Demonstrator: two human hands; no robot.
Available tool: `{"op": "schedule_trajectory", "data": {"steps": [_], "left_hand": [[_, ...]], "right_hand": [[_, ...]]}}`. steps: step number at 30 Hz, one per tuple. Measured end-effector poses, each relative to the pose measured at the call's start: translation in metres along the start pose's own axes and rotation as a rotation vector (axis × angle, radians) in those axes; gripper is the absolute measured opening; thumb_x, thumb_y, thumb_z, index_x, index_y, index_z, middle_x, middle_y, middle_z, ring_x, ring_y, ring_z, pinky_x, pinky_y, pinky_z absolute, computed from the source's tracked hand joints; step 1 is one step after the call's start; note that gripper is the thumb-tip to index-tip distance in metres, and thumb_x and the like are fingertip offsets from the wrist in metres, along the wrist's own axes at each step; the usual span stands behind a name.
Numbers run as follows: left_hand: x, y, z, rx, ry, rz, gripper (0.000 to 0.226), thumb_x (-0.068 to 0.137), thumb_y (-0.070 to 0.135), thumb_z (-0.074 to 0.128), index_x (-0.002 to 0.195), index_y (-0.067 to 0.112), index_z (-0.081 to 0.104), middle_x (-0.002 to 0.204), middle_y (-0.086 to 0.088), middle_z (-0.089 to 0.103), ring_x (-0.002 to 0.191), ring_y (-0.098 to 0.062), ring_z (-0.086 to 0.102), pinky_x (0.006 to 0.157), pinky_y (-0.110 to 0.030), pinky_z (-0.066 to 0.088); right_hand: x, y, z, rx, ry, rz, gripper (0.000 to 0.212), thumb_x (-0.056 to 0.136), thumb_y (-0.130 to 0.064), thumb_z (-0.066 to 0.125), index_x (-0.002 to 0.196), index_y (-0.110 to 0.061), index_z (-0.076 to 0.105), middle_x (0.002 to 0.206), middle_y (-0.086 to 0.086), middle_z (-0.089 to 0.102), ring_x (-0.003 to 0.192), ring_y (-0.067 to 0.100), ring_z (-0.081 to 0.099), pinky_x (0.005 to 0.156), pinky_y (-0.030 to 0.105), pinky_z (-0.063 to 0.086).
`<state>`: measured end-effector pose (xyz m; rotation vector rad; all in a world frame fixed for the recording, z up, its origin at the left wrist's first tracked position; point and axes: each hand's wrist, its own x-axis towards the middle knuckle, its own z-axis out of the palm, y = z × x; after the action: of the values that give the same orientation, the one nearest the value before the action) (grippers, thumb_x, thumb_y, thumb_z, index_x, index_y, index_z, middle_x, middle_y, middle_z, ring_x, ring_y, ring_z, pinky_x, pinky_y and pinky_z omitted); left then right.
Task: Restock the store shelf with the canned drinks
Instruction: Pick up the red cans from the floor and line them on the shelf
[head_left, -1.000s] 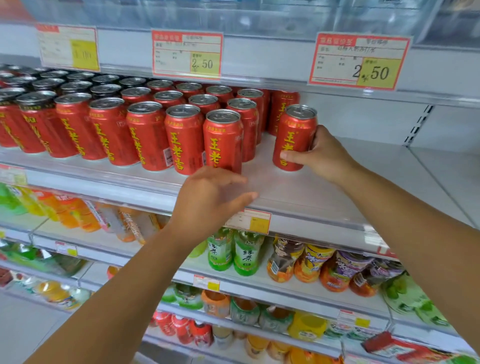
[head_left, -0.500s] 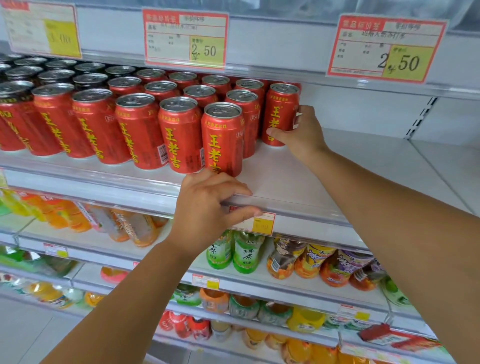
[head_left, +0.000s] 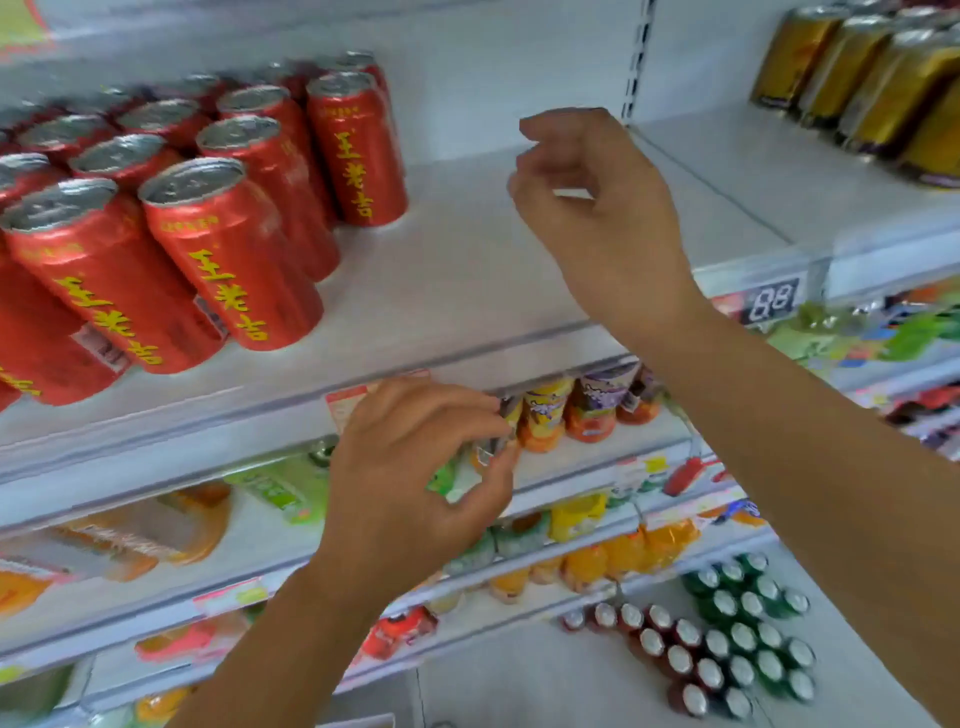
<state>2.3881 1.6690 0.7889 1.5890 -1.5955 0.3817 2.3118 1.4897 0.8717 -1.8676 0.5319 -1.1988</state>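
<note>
Several red cans with yellow lettering stand in rows on the left part of the white shelf (head_left: 467, 291). The rightmost red can (head_left: 356, 150) stands at the back of the group. My right hand (head_left: 602, 213) hovers over the bare shelf, right of that can and apart from it, fingers curled and holding nothing. My left hand (head_left: 415, 467) is lower, in front of the shelf's front rail, fingers loosely bent with nothing in them.
Gold cans (head_left: 878, 83) stand on the neighbouring shelf at the upper right. Lower shelves hold bottled and cupped drinks (head_left: 592, 410). On the floor at the lower right stand packs of red cans (head_left: 670, 649) and green cans (head_left: 753, 608). A shelf upright (head_left: 638, 57) divides the bays.
My right hand has let go of the red can, which stands at the back beside the others, and has drawn back to the right. The view swung right and down.
</note>
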Motion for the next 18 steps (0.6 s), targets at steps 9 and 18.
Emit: {"op": "schedule_trajectory", "data": {"steps": [9,18], "left_hand": [[-0.116,0.052,0.228,-0.401,-0.679,-0.608,0.028,0.071,0.050,0.056,0.097,0.044,0.064,0.104,0.025,0.057,0.095,-0.001,0.060,0.085,-0.029,0.051],[-0.311,0.051,0.413,-0.270,-1.244,-0.953,0.041,0.084,0.030,0.071,0.123,0.027,0.060,0.122,0.007,0.056,0.098,-0.007,0.060,0.083,-0.022,0.049]], "right_hand": [[-0.204,0.164,-0.171,-0.236,0.216,0.565,0.020,0.091,-0.011,0.058,0.108,-0.022,0.056,0.098,-0.001,0.058,0.080,0.000,0.054,0.068,0.016,0.045],[-0.434,0.410,-0.223,-0.436,-0.035,1.457,0.029,0.090,-0.025,0.058,0.119,-0.021,0.060,0.110,0.002,0.062,0.084,0.020,0.056,0.075,0.034,0.048]]}}
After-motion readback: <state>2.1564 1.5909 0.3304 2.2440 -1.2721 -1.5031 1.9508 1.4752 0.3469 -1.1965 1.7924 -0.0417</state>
